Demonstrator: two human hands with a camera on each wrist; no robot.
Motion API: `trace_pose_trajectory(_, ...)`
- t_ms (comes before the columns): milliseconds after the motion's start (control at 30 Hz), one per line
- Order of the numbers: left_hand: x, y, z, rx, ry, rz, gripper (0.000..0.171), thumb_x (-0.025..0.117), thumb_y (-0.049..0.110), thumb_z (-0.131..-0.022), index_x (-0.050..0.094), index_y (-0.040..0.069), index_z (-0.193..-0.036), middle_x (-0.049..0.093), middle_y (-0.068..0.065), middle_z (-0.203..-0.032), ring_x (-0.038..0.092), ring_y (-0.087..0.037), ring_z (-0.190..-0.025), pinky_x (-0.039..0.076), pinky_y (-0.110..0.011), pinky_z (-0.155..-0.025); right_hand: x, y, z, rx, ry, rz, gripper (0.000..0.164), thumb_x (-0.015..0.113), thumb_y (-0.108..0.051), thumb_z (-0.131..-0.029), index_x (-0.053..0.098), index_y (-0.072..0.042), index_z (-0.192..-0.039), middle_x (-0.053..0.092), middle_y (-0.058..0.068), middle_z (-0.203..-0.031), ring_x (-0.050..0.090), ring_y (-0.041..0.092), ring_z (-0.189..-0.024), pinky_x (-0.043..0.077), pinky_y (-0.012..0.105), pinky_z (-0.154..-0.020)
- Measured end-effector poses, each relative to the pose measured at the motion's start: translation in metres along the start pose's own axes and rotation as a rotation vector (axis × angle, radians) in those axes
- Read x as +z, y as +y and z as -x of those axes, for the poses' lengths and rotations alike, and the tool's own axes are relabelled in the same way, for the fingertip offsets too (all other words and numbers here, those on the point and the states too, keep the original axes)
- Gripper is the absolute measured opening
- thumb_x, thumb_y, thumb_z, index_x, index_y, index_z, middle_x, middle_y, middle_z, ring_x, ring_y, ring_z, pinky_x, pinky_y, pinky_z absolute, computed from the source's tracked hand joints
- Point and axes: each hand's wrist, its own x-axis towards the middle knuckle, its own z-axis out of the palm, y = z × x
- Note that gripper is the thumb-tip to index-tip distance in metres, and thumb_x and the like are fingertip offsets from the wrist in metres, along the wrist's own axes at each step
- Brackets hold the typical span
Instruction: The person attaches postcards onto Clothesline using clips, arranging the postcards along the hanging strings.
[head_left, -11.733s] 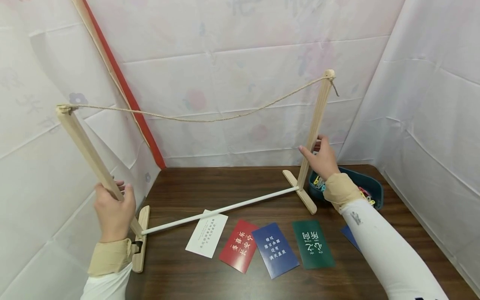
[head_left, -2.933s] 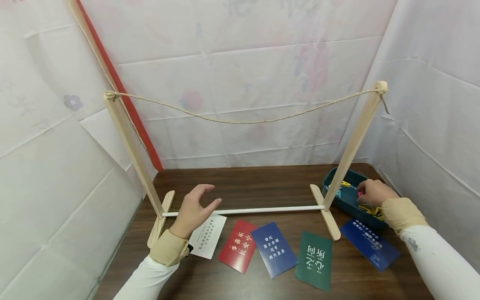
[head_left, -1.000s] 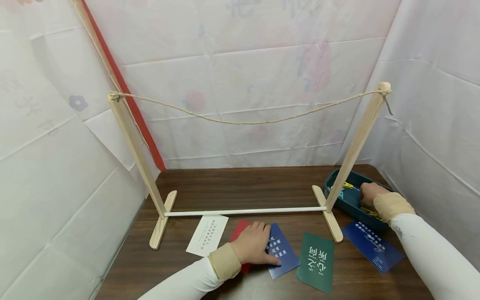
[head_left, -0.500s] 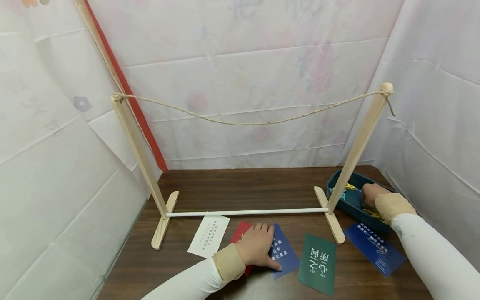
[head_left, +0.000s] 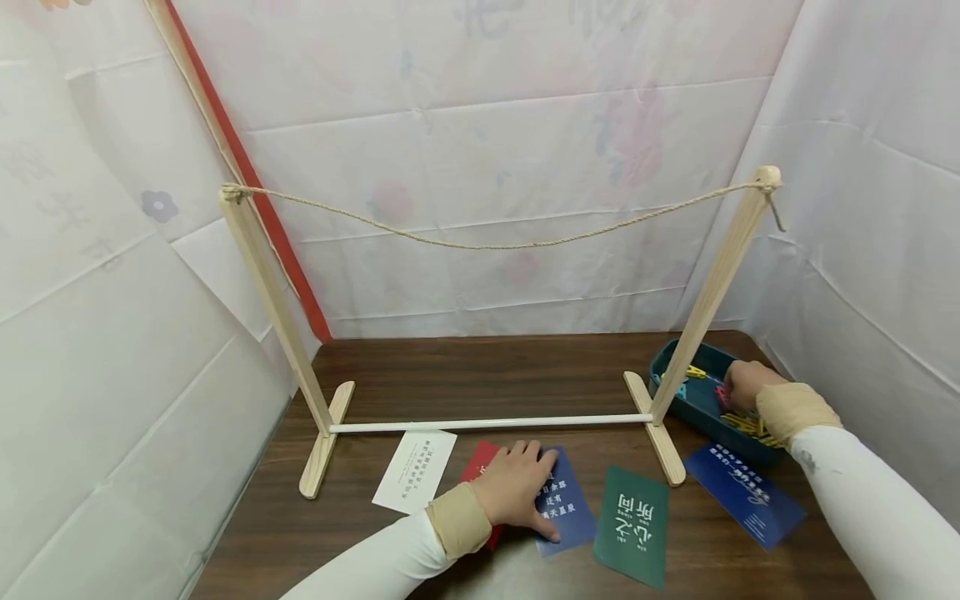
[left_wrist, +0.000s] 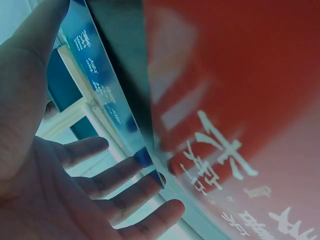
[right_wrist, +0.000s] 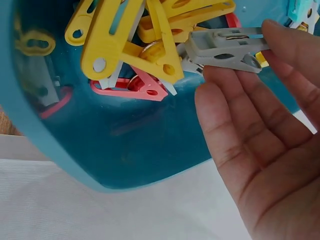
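My left hand (head_left: 510, 490) lies over a blue card (head_left: 570, 510) with white writing, thumb near its lower edge and fingers near the top. In the left wrist view its fingers look loosely extended, some fingertips touching the card's end. A red card (head_left: 477, 461), partly under the hand, fills much of the left wrist view (left_wrist: 230, 65). My right hand (head_left: 744, 383) is over a dark teal bin (head_left: 712, 427). Between thumb and fingers it pinches a grey clothespin (right_wrist: 225, 48). Yellow clothespins (right_wrist: 107, 37) and a pink clothespin (right_wrist: 150, 90) lie in the bin beside it.
A wooden stand with a left post (head_left: 277, 308), right post (head_left: 708, 300) and white crossbar (head_left: 487, 424) carries a sagging twine (head_left: 480, 247). Flat on the table are a white card (head_left: 415, 471), a green card (head_left: 632, 525) and another blue card (head_left: 745, 493). White cloth surrounds the table.
Both hands earlier gripped the posts, and the stand now sits farther right. The left hand came down onto the blue card. Lately the right hand has shifted slightly rightward in the bin.
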Motion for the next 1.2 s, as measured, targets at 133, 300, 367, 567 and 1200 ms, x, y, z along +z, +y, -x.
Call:
trace_pose_trajectory(133, -0.001, -0.002, -0.003, 0.002, 0.008, 0.047, 0.122, 0.065, 0.087, -0.047, 0.038, 0.015, -0.141, 0.048, -0.008, -0.123, 0.053, -0.024, -0.098, 0.049, -0.037, -0.076, -0.001, 0.002, 0.0, -0.038, 0.031, 0.001, 0.008, 0.064, -0.001, -0.077, 0.066, -0.005, -0.07, 0.056, 0.002, -0.064, 0.051, 0.018, -0.059, 0.044, 0.03, -0.052)
trace_pose_trajectory(300, -0.005, -0.011, -0.007, -0.027, 0.011, 0.151, 0.122, 0.076, 0.076, -0.05, 0.033, 0.013, -0.145, 0.046, -0.007, -0.126, 0.051, -0.022, -0.101, 0.05, -0.032, -0.079, -0.004, 0.003, 0.001, -0.067, 0.061, -0.019, 0.005, 0.067, -0.003, -0.076, 0.067, -0.006, -0.072, 0.057, 0.001, -0.066, 0.051, 0.018, -0.06, 0.044, 0.031, -0.052)
trace_pose_trajectory(367, -0.008, -0.016, -0.009, -0.05, 0.009, 0.201, 0.118, 0.081, 0.068, -0.052, 0.033, 0.012, -0.145, 0.047, -0.006, -0.125, 0.05, -0.021, -0.105, 0.049, -0.03, -0.081, -0.007, 0.004, 0.001, -0.077, 0.075, -0.024, 0.005, 0.067, -0.003, -0.076, 0.067, -0.006, -0.072, 0.058, 0.001, -0.066, 0.051, 0.019, -0.06, 0.044, 0.032, -0.052)
trace_pose_trajectory(567, -0.017, -0.033, -0.011, -0.156, 0.056, 0.427, 0.104, 0.089, 0.039, -0.061, 0.035, 0.004, -0.143, 0.055, -0.009, -0.118, 0.054, -0.02, -0.108, 0.046, -0.031, -0.092, -0.013, 0.0, 0.007, -0.094, 0.089, -0.034, 0.004, 0.067, -0.004, -0.079, 0.065, -0.004, -0.074, 0.056, 0.0, -0.066, 0.05, 0.018, -0.061, 0.043, 0.032, -0.053)
trace_pose_trajectory(1200, -0.027, -0.061, -0.007, -0.388, 0.213, 0.988, 0.049, 0.086, 0.008, -0.066, 0.061, 0.006, -0.107, 0.06, -0.001, -0.093, 0.057, -0.017, -0.085, 0.049, -0.03, -0.073, -0.009, -0.009, 0.019, -0.079, 0.212, -0.107, 0.012, 0.068, -0.012, -0.086, 0.068, 0.0, -0.088, 0.063, 0.005, -0.074, 0.054, 0.02, -0.065, 0.047, 0.036, -0.057)
